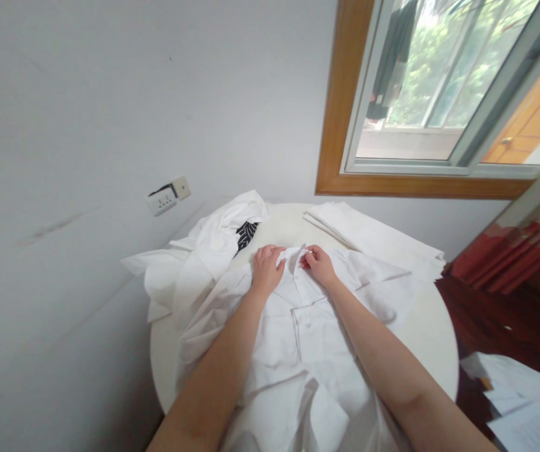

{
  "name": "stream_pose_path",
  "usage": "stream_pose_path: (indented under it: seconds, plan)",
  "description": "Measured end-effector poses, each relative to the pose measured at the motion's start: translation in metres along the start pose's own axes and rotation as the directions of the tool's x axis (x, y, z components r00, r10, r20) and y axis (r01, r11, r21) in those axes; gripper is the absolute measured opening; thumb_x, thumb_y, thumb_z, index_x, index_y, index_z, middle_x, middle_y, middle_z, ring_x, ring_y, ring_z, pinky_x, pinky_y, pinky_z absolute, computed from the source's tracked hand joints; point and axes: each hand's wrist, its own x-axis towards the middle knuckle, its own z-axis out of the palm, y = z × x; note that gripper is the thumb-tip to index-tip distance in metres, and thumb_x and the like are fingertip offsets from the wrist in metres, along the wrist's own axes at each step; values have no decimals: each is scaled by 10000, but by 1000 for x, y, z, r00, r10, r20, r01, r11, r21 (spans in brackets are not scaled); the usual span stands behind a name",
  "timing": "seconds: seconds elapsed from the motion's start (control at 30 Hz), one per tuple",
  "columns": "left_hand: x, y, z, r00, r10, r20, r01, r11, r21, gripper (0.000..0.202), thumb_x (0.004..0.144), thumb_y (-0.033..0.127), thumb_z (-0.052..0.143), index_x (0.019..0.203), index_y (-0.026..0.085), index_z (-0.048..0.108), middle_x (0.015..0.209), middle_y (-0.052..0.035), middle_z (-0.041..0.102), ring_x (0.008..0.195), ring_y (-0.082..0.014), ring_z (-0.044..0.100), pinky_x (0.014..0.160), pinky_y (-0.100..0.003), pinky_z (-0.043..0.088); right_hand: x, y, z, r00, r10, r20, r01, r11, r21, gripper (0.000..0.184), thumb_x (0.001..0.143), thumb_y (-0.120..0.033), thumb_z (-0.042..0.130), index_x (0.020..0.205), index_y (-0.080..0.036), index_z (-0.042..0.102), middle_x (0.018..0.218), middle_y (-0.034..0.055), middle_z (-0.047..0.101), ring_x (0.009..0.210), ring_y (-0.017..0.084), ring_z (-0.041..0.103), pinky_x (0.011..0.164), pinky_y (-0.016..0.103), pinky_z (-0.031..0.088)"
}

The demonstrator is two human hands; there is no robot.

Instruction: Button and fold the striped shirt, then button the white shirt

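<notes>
A white button-up shirt (277, 339) lies spread on a round white table (439, 339), its buttoned front facing up and its lower part rumpled toward me. My left hand (267, 269) rests on the upper left of the shirt near the neck, fingers curved loosely over the cloth and thumb apart. Across the neck opening, my right hand (318, 265) pinches the shirt's upper edge beside the button strip, with its fingertips partly hidden by the cloth.
A crumpled white cloth (208, 235) and a black-and-white patterned piece (246, 236) lie at the left by the wall. Folded white cloth (368, 235) sits at the back right. A socket (162, 201) and window (421, 81) are beyond; papers (529, 408) lie lower right.
</notes>
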Motion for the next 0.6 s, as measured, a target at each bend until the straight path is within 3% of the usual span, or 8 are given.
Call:
stream_pose_path:
  seconds: [0.1, 0.2, 0.4, 0.6]
  plan:
    - [-2, 10, -4, 983, 155, 96, -150, 987, -64, 288, 823, 160, 497, 1069, 248, 618, 1119, -45, 611, 1099, -216, 490, 996, -387, 336, 1, -1, -1, 997, -35, -66, 34, 999, -21, 211, 758, -361, 468, 904, -210, 491, 644, -24, 638, 543, 132, 608, 536, 237, 493]
    - [-9, 14, -2, 931, 263, 252, -214, 955, -205, 302, 835, 122, 438, 1043, 229, 627, 1026, -32, 656, 1007, -184, 556, 948, -339, 398, 4, 0, -3, 988, -78, -131, 64, 992, -108, 203, 759, -354, 467, 895, -211, 514, 602, -38, 619, 522, 130, 591, 529, 234, 485]
    - [-25, 9, 7, 950, 132, 282, -49, 958, -284, 259, 852, 226, 496, 1092, 187, 583, 1027, -53, 665, 987, -186, 583, 906, -317, 434, 6, 0, -3, 982, -81, -171, 63, 992, -108, 205, 759, -360, 463, 874, -204, 528, 585, -35, 620, 518, 137, 602, 518, 235, 486]
    - [-21, 5, 11, 934, 203, 295, -135, 963, -234, 203, 875, 271, 482, 962, 173, 637, 936, -65, 669, 933, -202, 573, 878, -337, 422, 4, -4, -5, 969, -58, -240, 50, 998, -41, 214, 748, -364, 472, 859, -194, 536, 564, -31, 614, 522, 146, 609, 513, 242, 490]
